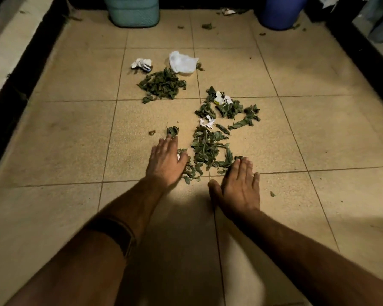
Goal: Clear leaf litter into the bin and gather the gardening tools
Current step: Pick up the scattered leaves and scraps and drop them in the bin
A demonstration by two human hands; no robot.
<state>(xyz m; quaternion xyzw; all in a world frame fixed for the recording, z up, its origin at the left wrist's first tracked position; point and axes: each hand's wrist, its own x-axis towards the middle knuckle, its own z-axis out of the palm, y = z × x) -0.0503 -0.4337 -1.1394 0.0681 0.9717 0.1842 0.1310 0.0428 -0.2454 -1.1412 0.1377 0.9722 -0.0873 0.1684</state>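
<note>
Head view: left hand [166, 161] and right hand [239, 184] lay flat, fingers straight, on tiled floor [64, 140], flanking nearest leaf litter [205, 151]. Leaves dark green, crumpled, in three loose clusters. Four white paper scraps among them. Beyond, teal bin [132, 11] and blue bin [282, 12], tops cut off.

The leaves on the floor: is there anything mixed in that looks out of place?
Yes. Crumpled paper scraps lie among the green leaves near both open hands, left and right. A white plastic bag and another paper wad sit beside the far pile.
</note>
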